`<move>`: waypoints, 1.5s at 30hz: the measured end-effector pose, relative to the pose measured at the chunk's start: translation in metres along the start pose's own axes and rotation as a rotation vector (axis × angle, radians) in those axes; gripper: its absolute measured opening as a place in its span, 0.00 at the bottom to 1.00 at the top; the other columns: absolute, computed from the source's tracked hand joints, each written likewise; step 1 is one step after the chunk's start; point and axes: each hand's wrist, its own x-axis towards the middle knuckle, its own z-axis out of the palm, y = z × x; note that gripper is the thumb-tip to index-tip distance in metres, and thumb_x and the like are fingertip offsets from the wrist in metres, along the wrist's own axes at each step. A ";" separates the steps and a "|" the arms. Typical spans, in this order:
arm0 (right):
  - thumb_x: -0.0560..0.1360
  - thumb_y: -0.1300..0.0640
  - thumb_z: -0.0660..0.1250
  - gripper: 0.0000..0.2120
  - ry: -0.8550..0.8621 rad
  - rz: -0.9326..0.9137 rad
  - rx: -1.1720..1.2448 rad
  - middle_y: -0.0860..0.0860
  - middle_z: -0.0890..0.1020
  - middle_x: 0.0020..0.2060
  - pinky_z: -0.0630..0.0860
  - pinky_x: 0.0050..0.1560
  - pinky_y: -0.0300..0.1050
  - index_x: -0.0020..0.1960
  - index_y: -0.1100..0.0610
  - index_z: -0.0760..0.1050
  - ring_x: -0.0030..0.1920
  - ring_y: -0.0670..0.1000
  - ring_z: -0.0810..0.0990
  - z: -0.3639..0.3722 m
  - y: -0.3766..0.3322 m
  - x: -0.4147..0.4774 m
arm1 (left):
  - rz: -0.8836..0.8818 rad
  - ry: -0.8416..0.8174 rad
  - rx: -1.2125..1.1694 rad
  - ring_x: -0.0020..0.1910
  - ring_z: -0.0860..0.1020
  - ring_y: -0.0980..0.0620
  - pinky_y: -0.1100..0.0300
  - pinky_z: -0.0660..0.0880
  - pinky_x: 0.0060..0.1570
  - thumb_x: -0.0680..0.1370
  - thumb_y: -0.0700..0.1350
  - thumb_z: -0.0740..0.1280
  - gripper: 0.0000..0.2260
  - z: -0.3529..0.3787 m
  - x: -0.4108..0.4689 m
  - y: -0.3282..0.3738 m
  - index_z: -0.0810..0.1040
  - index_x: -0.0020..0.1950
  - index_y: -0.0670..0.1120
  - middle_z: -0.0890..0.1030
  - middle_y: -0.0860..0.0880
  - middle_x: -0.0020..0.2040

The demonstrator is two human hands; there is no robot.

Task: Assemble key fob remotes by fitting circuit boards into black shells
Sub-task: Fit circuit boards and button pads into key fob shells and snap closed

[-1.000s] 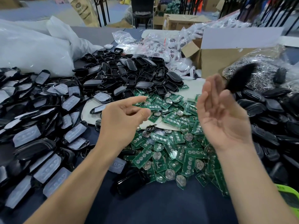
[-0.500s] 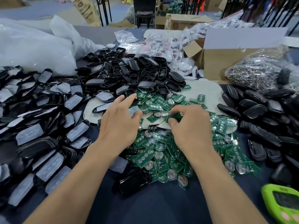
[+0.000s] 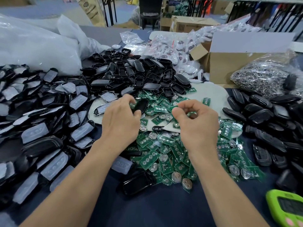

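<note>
My left hand [image 3: 120, 118] grips a black shell [image 3: 141, 106] between thumb and fingers, just above the heap of green circuit boards [image 3: 165, 151]. My right hand [image 3: 196, 122] hovers beside it with curled fingers and pinches a green circuit board [image 3: 191, 114] whose edge shows between thumb and fingers. Empty black shells [image 3: 136, 74] are piled behind the boards. Shells with clear button pads [image 3: 49, 112] cover the left side. Closed black fobs [image 3: 265, 118] lie heaped at the right.
A large white plastic bag [image 3: 32, 46] sits at the back left. An open cardboard box [image 3: 229, 64] and a bag of metal rings [image 3: 262, 77] stand at the back right. A green device [image 3: 287, 208] lies at the near right corner on the dark blue cloth [image 3: 164, 208].
My right hand tossed a black fob onto the right pile, dropped to the boards and pinched one up. My left hand reached forward and took hold of a black shell.
</note>
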 end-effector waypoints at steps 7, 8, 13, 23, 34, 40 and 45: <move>0.82 0.67 0.65 0.09 -0.238 0.258 0.372 0.48 0.78 0.32 0.73 0.26 0.42 0.45 0.57 0.74 0.28 0.52 0.81 0.007 -0.001 -0.005 | 0.103 0.054 -0.040 0.67 0.76 0.47 0.52 0.69 0.68 0.80 0.44 0.71 0.17 0.002 -0.003 0.004 0.81 0.68 0.53 0.83 0.52 0.65; 0.83 0.66 0.64 0.09 -0.245 0.269 0.390 0.49 0.78 0.31 0.73 0.26 0.42 0.46 0.57 0.73 0.29 0.53 0.81 0.008 -0.001 -0.004 | 0.132 0.108 -0.053 0.64 0.78 0.47 0.53 0.69 0.65 0.80 0.45 0.71 0.12 0.002 -0.005 0.005 0.84 0.63 0.53 0.84 0.53 0.62; 0.85 0.65 0.60 0.09 -0.276 0.326 0.485 0.55 0.85 0.33 0.72 0.27 0.41 0.47 0.55 0.71 0.32 0.56 0.79 0.009 -0.001 0.001 | 0.108 0.128 -0.297 0.36 0.80 0.48 0.51 0.78 0.38 0.80 0.47 0.70 0.05 -0.004 -0.012 0.010 0.84 0.47 0.55 0.85 0.53 0.39; 0.72 0.75 0.70 0.14 -0.266 0.269 0.439 0.52 0.81 0.31 0.75 0.29 0.37 0.45 0.57 0.77 0.31 0.49 0.77 0.003 0.000 0.001 | -0.003 -0.055 -0.584 0.36 0.81 0.62 0.75 0.74 0.36 0.77 0.51 0.75 0.13 -0.001 -0.019 0.012 0.83 0.61 0.57 0.85 0.63 0.36; 0.81 0.68 0.67 0.22 -0.184 0.216 0.419 0.39 0.80 0.33 0.72 0.40 0.42 0.41 0.43 0.86 0.35 0.43 0.72 0.006 -0.001 0.003 | -0.015 -0.110 -0.664 0.41 0.85 0.42 0.47 0.83 0.39 0.82 0.48 0.71 0.13 -0.002 -0.019 0.014 0.86 0.40 0.63 0.88 0.53 0.39; 0.82 0.64 0.65 0.20 -0.157 0.054 0.268 0.40 0.82 0.39 0.74 0.36 0.46 0.51 0.40 0.86 0.32 0.46 0.73 0.009 0.001 -0.001 | 0.036 -0.171 -0.621 0.45 0.85 0.41 0.37 0.83 0.49 0.82 0.50 0.69 0.17 -0.002 -0.020 0.016 0.82 0.41 0.73 0.87 0.60 0.39; 0.80 0.66 0.66 0.14 -0.090 0.014 0.287 0.44 0.79 0.35 0.75 0.31 0.40 0.50 0.47 0.80 0.29 0.46 0.76 0.005 0.002 0.000 | 0.003 -0.182 -0.728 0.38 0.82 0.61 0.55 0.80 0.48 0.74 0.54 0.72 0.06 0.000 -0.018 0.013 0.86 0.44 0.66 0.88 0.59 0.42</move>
